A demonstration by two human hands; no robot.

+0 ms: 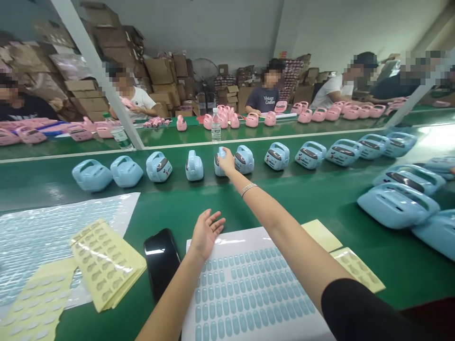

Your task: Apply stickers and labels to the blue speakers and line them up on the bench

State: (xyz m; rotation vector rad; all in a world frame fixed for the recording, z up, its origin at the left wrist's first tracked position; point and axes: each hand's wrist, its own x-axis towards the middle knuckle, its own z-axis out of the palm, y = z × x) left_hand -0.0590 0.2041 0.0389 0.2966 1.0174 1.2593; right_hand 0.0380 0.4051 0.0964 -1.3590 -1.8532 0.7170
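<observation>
My right hand [227, 162] reaches out to the row of light blue plastic housings with carry handles, its fingers closed around the top of one blue housing [218, 166]. That housing is partly hidden by the hand. Just right of it stands another blue housing [244, 161] with a dark printed panel, and to its left a further one [194, 166] is seen end-on. My left hand [208, 232] is held palm up with fingers apart and nothing in it. It is over the top edge of a white sheet [227, 239] bearing rows of pale blue oval stickers [245, 286].
A black phone [162, 260] lies left of the sheet, beside yellow sticker sheets [106, 265]. More blue housings [394, 206] crowd the right side. Beyond a raised strip, a water bottle [215, 125] stands near pink housings [252, 119]. Several people sit opposite; a white post [95, 71] rises at left.
</observation>
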